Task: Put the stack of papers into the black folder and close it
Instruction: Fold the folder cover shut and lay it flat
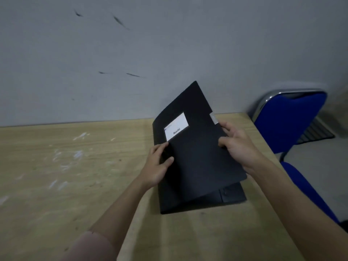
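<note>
Both hands grip the black folder [197,162]: left hand [157,166] pinching its spine edge, right hand [237,146] clasping the cover's free edge (cover lifted slightly). It rests on the wooden table [75,166], near a blue chair [290,121].

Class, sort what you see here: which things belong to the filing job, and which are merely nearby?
Job: black folder, left hand and right hand gripping its edges.
Nearby: wooden table, blue chair, scuffed wall.

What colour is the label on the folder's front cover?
White with small dark print, on the black folder; the label shows best in the head view.
</note>
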